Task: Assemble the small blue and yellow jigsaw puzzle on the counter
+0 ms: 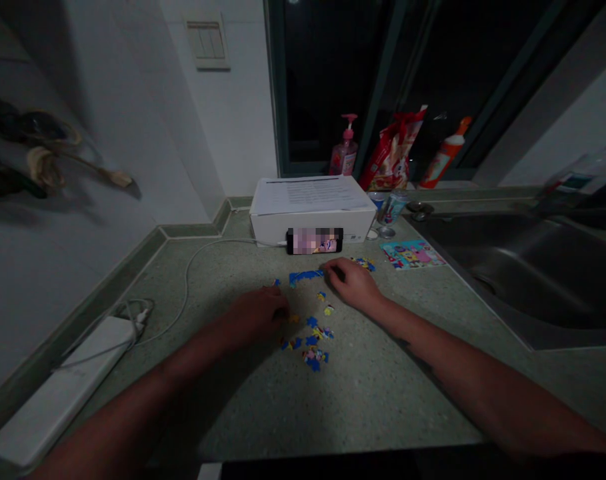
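Observation:
Loose jigsaw puzzle pieces (311, 340) in blue, yellow and pink lie scattered on the counter between my hands. Behind them, a joined strip of blue puzzle pieces (305, 275) runs left to right. My right hand (355, 283) has its thumb and fingers pinched together at the strip's right end, on a puzzle piece there. With fingers curled down, my left hand (257, 312) rests beside an orange piece (294, 319); its fingertips are dark, and what they hold, if anything, is hidden. A small pile of pieces (365, 264) sits beyond my right hand.
A phone (315, 241) leans on a white box (313, 203), its cable leading to a white power strip (67, 387). A colourful picture card (413, 255) lies near the steel sink (523, 267). Cans (393, 207) stand beside the box; a pump bottle (343, 155) is behind.

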Motion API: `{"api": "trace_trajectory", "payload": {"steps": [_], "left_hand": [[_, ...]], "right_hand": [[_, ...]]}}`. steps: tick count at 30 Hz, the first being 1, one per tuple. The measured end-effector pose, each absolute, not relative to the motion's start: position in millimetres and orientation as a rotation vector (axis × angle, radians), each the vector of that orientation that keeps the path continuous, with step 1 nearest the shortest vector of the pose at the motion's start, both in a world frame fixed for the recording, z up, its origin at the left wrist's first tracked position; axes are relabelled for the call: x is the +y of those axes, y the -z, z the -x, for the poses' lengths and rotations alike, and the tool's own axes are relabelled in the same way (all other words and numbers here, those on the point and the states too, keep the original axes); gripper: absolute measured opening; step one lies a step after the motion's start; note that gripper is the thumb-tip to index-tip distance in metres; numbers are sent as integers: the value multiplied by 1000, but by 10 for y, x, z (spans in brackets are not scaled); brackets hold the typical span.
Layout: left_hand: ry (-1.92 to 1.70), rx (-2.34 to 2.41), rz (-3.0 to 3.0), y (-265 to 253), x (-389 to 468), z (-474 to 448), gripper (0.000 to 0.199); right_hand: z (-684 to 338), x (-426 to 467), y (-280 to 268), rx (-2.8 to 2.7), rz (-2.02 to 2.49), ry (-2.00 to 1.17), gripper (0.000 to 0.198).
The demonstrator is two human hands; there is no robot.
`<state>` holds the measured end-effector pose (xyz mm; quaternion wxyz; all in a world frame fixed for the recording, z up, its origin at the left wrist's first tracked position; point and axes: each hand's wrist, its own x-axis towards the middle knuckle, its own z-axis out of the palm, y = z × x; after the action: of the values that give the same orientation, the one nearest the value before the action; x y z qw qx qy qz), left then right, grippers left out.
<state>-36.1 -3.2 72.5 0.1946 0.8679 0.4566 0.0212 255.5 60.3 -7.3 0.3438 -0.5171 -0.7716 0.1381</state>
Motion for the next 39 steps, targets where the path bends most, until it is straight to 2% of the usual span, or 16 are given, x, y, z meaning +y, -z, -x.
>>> {"api": "trace_trajectory", "payload": {"steps": [5,13,24,39], "left_hand": [[14,1293,-2390,-728,-12,355,20],[-91,1370,-2326,-699,-15,425,11],[-80,1329,-2336,-755,-17,390,13],[-113,1402,-2285,-655,7,418,4]], "right_hand": [[-2551,596,66,-2005,1364,-369,20],[-2560,595,65,-2007,1334,-355,20],[-2549,589,45,-2012,1360,-363,21],[-2549,585,48,-2014,1367,-335,20]]}}
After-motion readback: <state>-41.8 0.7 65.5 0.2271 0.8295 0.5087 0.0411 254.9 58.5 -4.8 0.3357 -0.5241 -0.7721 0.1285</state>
